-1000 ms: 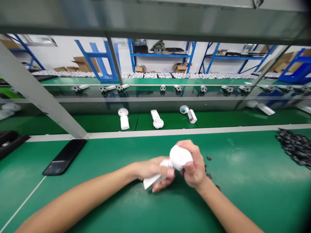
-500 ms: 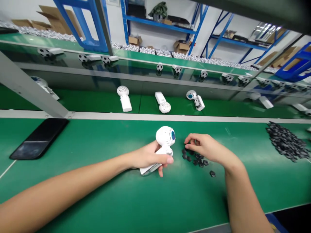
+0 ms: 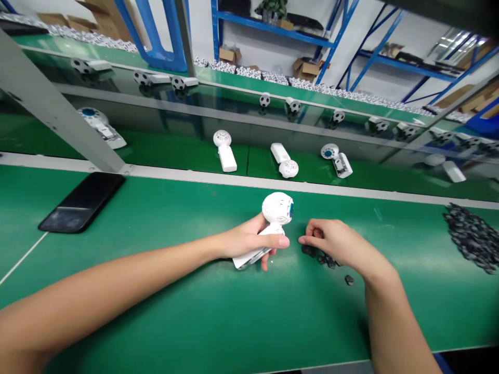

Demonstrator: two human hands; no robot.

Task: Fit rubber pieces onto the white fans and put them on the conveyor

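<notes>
A white device with a round head (image 3: 276, 208) is gripped by its handle in my left hand (image 3: 253, 239), head up, its blue part facing right. Just right of it, my right hand (image 3: 331, 239) is bent over a small group of black pieces (image 3: 328, 261), thumb and fingers curled close together. Whatever lies between those fingertips is too small or hidden to make out. One loose black piece (image 3: 349, 280) lies below the group on the green table (image 3: 218, 317).
A black phone (image 3: 82, 202) lies at left, a large black-piece pile (image 3: 471, 236) at right. Beyond the pale rail (image 3: 218, 179) sit white devices (image 3: 227, 156). A slanted metal post (image 3: 66, 104) rises at left. Small football-patterned items stand on the upper shelf.
The whole view has shifted, so the table items appear further right. My right hand's fingertips have closed up more and sit slightly nearer the left edge of the small black pieces.
</notes>
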